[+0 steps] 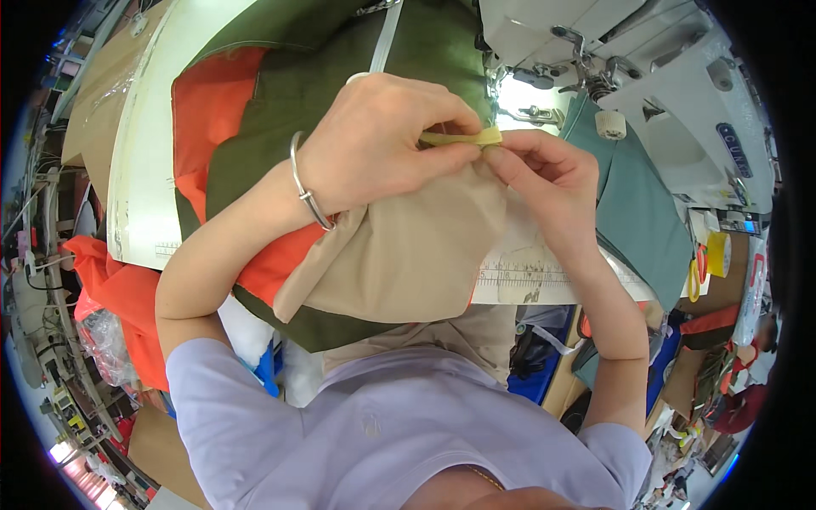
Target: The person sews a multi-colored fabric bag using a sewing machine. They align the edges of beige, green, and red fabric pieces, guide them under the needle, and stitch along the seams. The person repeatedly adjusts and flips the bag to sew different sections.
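Between my hands, close to the sewing machine (680, 93), is a short yellow strip (463, 138) at the edge of a beige fabric piece (416, 246). My left hand (387, 140), with a silver bangle on its wrist, pinches the strip between thumb and fingers. From the other side my right hand (540, 170) has its thumb and fingertips closed at the strip's end and the fabric edge. The beige piece hangs toward my lap. Beneath it lie dark green fabric (297, 110) and orange fabric (217, 110), spread over the white table (140, 187).
The lit needle area (531, 98) is just beyond my right hand. Grey-green fabric (633, 187) drapes beside the machine. A ruler strip (523, 274) runs along the table's near edge. Orange-handled scissors (697, 272) and a yellow tape roll (719, 254) are at the right.
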`<action>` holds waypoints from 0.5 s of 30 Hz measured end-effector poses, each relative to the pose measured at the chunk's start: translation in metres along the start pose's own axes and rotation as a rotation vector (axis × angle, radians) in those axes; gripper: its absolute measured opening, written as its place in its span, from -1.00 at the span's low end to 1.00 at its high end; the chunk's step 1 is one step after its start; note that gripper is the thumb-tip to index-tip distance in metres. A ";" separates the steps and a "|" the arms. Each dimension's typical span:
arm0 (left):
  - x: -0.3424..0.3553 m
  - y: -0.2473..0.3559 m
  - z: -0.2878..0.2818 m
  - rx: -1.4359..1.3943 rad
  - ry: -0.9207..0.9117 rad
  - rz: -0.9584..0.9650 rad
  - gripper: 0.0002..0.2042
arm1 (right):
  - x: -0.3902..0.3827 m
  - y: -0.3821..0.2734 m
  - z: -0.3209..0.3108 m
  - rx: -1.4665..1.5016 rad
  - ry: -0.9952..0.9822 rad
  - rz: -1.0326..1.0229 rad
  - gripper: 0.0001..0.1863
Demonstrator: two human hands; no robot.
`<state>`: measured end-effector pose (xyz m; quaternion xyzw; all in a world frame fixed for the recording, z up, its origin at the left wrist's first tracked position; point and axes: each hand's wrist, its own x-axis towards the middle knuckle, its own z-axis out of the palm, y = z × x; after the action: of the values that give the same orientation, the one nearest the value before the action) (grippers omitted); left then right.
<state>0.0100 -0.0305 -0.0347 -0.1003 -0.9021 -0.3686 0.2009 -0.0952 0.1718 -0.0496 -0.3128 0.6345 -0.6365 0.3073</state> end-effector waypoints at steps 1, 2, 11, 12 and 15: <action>-0.001 0.000 0.003 -0.001 0.004 -0.019 -0.83 | 0.000 0.000 0.000 -0.019 0.011 -0.018 -0.81; -0.002 0.002 0.004 -0.005 -0.002 -0.039 -0.83 | 0.001 0.001 0.001 -0.039 0.022 -0.036 -0.82; -0.001 -0.001 0.008 -0.478 -0.084 -0.247 -0.85 | 0.004 -0.007 -0.001 0.037 0.028 -0.091 -0.84; -0.001 -0.002 0.009 -0.543 -0.084 -0.292 -0.84 | 0.003 -0.006 -0.003 0.036 0.020 -0.082 -0.83; 0.002 0.001 0.007 -0.707 -0.104 -0.482 -0.83 | 0.003 -0.008 -0.004 0.025 0.019 -0.047 -0.84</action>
<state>0.0068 -0.0249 -0.0378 0.0321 -0.7270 -0.6857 0.0168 -0.1005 0.1717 -0.0416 -0.3178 0.6219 -0.6544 0.2899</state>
